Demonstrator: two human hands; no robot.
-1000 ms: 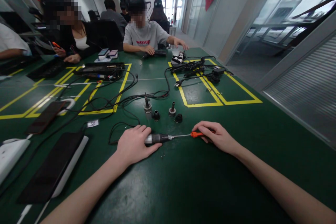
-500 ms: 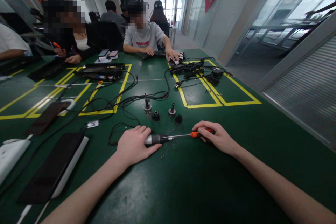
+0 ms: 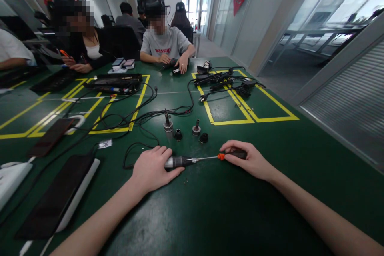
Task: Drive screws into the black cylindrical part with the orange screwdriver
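Left fingers [image 3: 163, 153] wrapped over tool [image 3: 177, 162], holding it down on bench [image 3: 210, 212], seemingly so it can't roll. Right fingers [image 3: 234, 144] pinching driver [image 3: 221, 156], shaft near level, pointing left, tip at tool's nose; contact too small to tell. Light pinch probably leaves room for twisting. Tiny bits [image 3: 185, 183] loose, just nearside of left fingers. Metal parts [image 3: 168, 127], black caps [image 3: 203, 138] stand beyond fingers, perhaps parked clear.

one screwdriver [image 3: 221, 156] | one cylindrical tool [image 3: 179, 161] | two upright metal parts [image 3: 168, 125] [image 3: 196, 129] | two black tapered caps [image 3: 178, 135] [image 3: 203, 138]
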